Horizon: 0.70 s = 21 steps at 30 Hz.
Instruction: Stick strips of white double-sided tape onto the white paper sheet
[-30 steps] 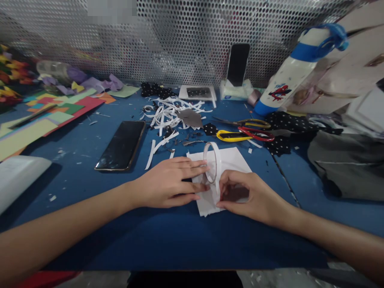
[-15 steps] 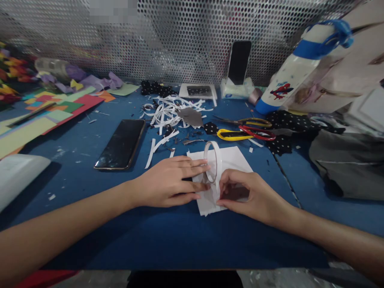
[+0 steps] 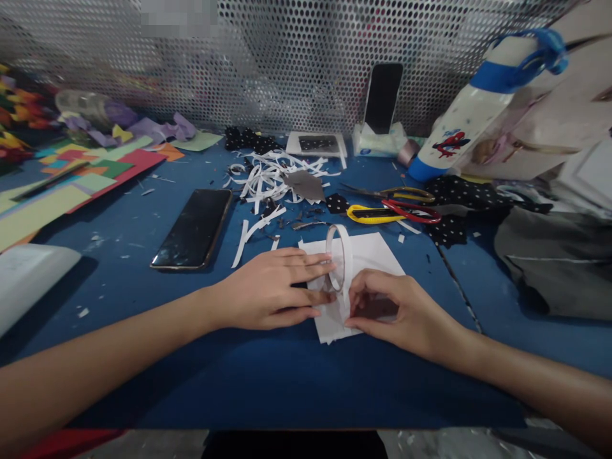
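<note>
White paper sheets [image 3: 377, 250] lie on the blue table, and a white looped strip [image 3: 347, 255] stands upright on them. From the left, my left hand [image 3: 275, 290] reaches in palm down with its fingers spread, the fingertips at the loop's left side and over the paper. My right hand [image 3: 392, 309] is closed at the loop's lower right, thumb and fingers pinching the strip's lower end close to the paper. Part of the strip near the fingertips is hard to make out.
Scissors with yellow and red handles [image 3: 375, 214] lie behind the paper. White paper strips [image 3: 258, 182] are heaped farther back. A phone [image 3: 194, 229] lies at left; a bottle [image 3: 466, 115] stands at back right. Coloured paper [image 3: 115, 171] is at far left.
</note>
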Available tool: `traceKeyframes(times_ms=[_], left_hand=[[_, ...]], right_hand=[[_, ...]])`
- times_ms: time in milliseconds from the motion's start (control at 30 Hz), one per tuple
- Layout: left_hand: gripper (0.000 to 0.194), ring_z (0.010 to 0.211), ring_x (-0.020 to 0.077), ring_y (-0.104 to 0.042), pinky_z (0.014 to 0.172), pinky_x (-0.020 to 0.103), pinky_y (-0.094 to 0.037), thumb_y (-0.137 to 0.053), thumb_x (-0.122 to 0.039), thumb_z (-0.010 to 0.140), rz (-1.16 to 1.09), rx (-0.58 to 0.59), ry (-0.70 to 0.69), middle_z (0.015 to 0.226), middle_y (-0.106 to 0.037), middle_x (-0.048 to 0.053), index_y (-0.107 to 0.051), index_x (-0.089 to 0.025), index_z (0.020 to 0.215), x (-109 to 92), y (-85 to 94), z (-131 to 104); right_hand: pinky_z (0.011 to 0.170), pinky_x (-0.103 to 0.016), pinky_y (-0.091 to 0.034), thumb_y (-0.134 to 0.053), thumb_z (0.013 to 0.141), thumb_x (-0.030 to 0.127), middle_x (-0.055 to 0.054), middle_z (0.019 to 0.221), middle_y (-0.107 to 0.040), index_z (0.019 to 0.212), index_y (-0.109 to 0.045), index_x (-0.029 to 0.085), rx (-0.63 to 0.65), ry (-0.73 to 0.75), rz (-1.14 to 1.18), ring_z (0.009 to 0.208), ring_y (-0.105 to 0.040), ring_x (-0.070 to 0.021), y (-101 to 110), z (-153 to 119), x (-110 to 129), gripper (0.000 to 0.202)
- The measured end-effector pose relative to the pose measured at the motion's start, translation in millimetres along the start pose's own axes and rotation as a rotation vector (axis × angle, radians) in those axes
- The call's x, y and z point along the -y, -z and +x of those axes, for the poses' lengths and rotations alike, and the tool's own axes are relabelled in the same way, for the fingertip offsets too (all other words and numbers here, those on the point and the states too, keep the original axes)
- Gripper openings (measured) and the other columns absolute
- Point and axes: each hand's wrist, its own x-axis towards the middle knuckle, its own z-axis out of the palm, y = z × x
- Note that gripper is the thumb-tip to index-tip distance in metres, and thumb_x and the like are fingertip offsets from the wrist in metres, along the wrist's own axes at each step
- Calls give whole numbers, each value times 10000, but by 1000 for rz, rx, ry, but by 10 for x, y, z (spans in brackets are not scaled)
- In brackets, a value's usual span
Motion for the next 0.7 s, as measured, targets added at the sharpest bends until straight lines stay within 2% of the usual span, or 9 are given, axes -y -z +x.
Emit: traceKeyframes(times_ms=[167,400,700], left_hand=[[282,1289,244,-513,996,396,-479,-454,-328,980,-7,-17,-6,1345,-577,112,-683,-232,1114,0,3,5],[282,1302,251,-498,1002,423,-473,-462,-330,977,-18,16,8,1379,-542,122,-667,-231,1145,-1,-1,-3],[304,1325,266,-470,1012,448,-464,-440,-328,984,-20,50,6,1381,-537,141,-665,-222,1160,-3,15,-1]], right_hand=[[644,-198,-503,-726,793,202,20,824,-597,822,-577,205,4,14,-19,723,-588,-95,0,-6,4,152],[672,-203,-506,-722,796,196,19,842,-609,843,-580,204,0,60,-101,747,-592,-98,1,-10,-10,150],[746,-233,-503,-681,835,193,7,930,-595,919,-563,224,26,143,-218,860,-579,-122,16,-21,-17,148]])
